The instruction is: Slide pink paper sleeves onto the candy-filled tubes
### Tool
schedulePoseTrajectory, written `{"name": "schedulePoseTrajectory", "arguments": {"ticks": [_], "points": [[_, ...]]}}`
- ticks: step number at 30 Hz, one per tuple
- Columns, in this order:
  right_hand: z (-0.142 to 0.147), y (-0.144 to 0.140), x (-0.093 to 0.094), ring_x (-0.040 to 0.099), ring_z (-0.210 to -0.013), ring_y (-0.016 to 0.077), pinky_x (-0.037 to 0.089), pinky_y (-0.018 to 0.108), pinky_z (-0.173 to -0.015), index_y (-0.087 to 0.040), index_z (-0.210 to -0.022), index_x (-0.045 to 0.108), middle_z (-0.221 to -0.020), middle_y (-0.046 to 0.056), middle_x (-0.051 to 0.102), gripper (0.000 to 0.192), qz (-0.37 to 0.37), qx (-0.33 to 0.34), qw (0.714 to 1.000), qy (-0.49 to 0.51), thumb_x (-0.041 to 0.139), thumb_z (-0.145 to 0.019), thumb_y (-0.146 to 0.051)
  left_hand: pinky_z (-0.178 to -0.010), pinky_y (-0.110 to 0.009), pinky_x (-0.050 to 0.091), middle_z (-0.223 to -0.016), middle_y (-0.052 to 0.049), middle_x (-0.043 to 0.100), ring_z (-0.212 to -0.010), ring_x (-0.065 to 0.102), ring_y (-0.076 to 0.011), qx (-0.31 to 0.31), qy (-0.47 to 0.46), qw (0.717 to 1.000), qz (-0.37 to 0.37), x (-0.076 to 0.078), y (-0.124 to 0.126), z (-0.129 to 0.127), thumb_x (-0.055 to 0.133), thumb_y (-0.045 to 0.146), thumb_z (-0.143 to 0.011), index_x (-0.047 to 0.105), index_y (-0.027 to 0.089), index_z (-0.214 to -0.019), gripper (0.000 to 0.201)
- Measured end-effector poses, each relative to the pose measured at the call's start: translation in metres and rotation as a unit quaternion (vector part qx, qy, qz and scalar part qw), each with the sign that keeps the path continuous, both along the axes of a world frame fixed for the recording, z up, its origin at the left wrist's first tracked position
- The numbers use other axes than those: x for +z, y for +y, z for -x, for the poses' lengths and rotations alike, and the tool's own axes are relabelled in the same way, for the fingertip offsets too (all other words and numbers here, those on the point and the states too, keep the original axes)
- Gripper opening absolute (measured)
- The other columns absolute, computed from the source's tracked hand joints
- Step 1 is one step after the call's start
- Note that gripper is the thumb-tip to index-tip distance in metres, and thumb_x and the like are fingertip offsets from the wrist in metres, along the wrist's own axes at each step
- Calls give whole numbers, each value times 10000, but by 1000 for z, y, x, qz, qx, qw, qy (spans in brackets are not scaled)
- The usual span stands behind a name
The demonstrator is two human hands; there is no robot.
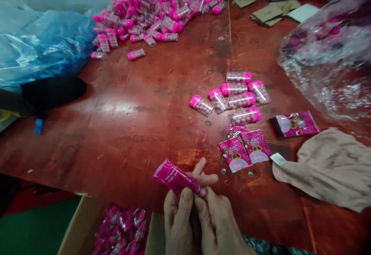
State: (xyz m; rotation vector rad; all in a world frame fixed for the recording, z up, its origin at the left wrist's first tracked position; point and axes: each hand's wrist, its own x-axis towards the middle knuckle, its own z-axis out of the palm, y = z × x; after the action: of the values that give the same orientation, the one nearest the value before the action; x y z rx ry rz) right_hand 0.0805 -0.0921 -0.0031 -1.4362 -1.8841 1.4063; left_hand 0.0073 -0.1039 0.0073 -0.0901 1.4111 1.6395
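My left hand (178,222) and my right hand (216,216) meet at the near edge of the red wooden table (130,123). Together they grip a pink printed sleeve packet (175,177) that sticks up and to the left; it looks filled, though its contents are hidden. Just beyond my right hand lie flat pink sleeve packets (245,148). Further out sits a small group of clear tubes with pink caps (234,96), filled with pink candy. A thicker stack of pink sleeves (295,124) lies to the right.
A large heap of pink-capped tubes (156,15) fills the far side. A blue plastic bag (40,50) is at the left, a clear plastic bag (330,53) at the right, a beige cloth (330,168) near right. A cardboard box with filled pink packets (121,230) stands below the table edge.
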Motion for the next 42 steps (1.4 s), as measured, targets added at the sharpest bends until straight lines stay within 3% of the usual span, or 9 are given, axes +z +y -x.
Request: {"name": "schedulePoseTrajectory", "arguments": {"ticks": [6,14,19,21,24,26,29,38,42], "points": [[4,5,3,673,-674,228,547,297,-602,-149,-1144,563,-811,134,687,431,-4,43,999,-28,270,-942,-393,-904,-399,451,-1047,-93,698,-1068,580,-280,5,-69,997,-39,-4,-5,4,574,245,-805,662,213,-1013,228],[5,27,-24,688,-819,226,555,285,-690,-87,-1193,491,-957,162,697,301,-310,100,945,-32,358,-941,-186,-852,-447,476,-1089,-177,662,-1055,574,-357,9,-38,993,-109,-18,3,40,693,621,-531,631,158,-1071,715],[1,24,-29,659,-918,233,543,301,-794,-93,-1263,437,-1027,151,674,362,-372,120,920,-17,419,-904,-136,-796,-374,502,-980,-144,702,-959,635,-281,13,-18,996,-81,-9,17,41,650,492,-696,613,170,-1034,468],[0,28,-21,662,-891,215,542,291,-786,-118,-1243,447,-1001,132,676,348,-318,96,940,73,425,-896,-131,-800,-348,498,-970,-138,703,-946,642,-257,25,-30,996,-79,-3,20,35,604,458,-754,606,160,-1025,403],[-4,40,-4,656,-690,152,543,248,-644,-157,-1179,468,-857,66,670,289,-10,118,968,223,432,-892,-159,-839,-346,483,-1011,-135,688,-986,625,-246,24,-68,995,-74,5,18,29,489,450,-837,587,149,-1076,397],[-7,46,5,611,-568,111,497,207,-518,-165,-1134,483,-781,33,641,243,217,138,918,301,429,-909,-236,-846,-334,482,-1031,-128,680,-1007,614,-233,11,-86,993,-77,8,14,27,436,434,-868,573,154,-1110,395],[-9,47,7,555,-488,80,421,167,-433,-144,-977,537,-699,24,615,260,365,125,849,361,458,-895,-378,-808,-314,504,-1054,-118,672,-972,623,-216,-11,-79,993,-91,10,8,24,419,421,-878,551,177,-1153,390],[1,32,3,476,-405,38,351,132,-379,-149,-753,517,-599,-28,539,304,291,58,910,288,479,-877,-424,-364,-211,449,-883,-107,700,-425,527,-93,-88,-47,991,-94,-1,-3,20,500,454,-825,595,140,-1122,443],[-1,30,1,480,-442,61,357,156,-404,-160,-828,542,-600,-34,514,241,218,98,946,219,471,-889,-382,-395,-197,446,-842,-105,711,-539,608,-137,-32,-7,997,-69,-2,2,18,610,354,-773,655,128,-916,271]]}}
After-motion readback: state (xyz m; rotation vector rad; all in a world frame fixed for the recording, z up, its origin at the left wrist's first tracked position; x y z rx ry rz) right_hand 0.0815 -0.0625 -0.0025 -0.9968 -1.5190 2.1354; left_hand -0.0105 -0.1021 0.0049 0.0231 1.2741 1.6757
